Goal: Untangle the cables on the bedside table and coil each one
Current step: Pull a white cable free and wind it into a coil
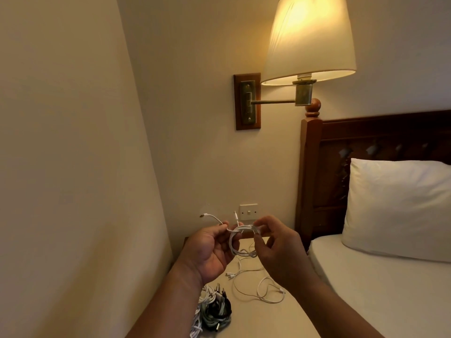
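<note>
I hold a coiled white cable (240, 242) up in front of me, above the bedside table (288, 320). My left hand (210, 252) grips the coil's left side, and two plug ends stick up and out to the left past its fingers. My right hand (273, 250) pinches the coil's top right between thumb and fingers. On the table below lies a loose white cable (258, 286) in open loops. A heap of white and black coiled cables (213, 311) sits at the table's near left.
The wall stands close on the left. A wall switch (248, 212) is behind my hands, and a lit wall lamp (310, 40) hangs above. The bed with a white pillow (397, 208) and a dark wooden headboard (380, 142) borders the table on the right.
</note>
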